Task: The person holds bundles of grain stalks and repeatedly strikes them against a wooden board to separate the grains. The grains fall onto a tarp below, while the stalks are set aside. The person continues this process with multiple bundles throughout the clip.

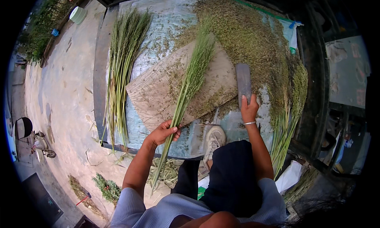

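Observation:
My left hand (163, 133) is closed around the lower stalks of a green bundle of seed-headed stems (193, 75), which look like broomcorn. Its bushy heads point away from me and lie over a tan, flat, four-cornered slab (152, 89) strewn with seeds; its material is unclear. In my right hand (249, 109) is a flat, dark grey rectangular scraper-like tool (244, 79), held by its near end. The tool stands just right of the slab, apart from the bundle. The stalks' cut ends hang past the platform's near edge, toward my body.
A sheet-covered platform (158, 32) carries a stalk pile (120, 69) at left, loose seeds (245, 34) at the back and more stalks (291, 105) at right. My shoe (215, 139) rests on its near edge. A scooter (41, 143) and a pale green tub (78, 15) stand left.

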A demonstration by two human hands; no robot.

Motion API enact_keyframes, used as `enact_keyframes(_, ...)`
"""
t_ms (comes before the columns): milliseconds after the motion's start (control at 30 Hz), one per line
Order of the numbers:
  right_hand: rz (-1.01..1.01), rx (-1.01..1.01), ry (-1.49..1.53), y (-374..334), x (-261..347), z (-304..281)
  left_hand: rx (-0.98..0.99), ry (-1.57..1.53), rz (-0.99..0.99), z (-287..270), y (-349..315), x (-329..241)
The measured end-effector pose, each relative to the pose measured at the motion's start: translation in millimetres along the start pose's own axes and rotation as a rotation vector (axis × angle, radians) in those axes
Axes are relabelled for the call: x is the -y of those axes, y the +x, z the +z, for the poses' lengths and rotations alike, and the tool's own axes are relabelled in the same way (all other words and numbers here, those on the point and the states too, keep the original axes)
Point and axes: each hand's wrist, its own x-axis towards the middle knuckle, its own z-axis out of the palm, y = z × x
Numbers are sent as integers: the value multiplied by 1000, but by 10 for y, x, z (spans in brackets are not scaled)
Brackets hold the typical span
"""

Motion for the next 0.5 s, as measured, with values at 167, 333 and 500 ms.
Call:
enact_keyframes(167,-23,40,54,-170,-74,36,-129,-50,70,248,120,-13)
enact_keyframes(333,-6,79,80,-258,-99,0,-342,160,56,309,144,-145)
enact_keyframes(500,-33,76,94,-207,-54,-18,-304,155,209,279,99,-392)
